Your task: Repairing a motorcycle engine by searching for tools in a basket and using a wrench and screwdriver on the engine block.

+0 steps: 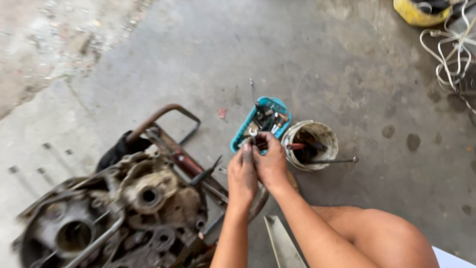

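Observation:
My left hand [242, 176] and my right hand [270, 164] meet in front of me, fingertips pinched together on a small metal part [254, 140]. What kind of part it is I cannot make out. They hover just in front of a blue plastic tray [238, 140] filled with several tools and bits. To the right of the hands stands a dirty white bucket [322, 134] holding a red-handled tool and a long metal rod. At the lower left sits a greasy engine casing [134, 208] on a rusty frame.
The ground is grey concrete with stains. A rusty bent bar [158, 116] rises from the frame behind the engine. A yellow container [419, 12] and tangled white cords [453, 49] lie at the top right. My bare knee [377, 233] fills the lower right.

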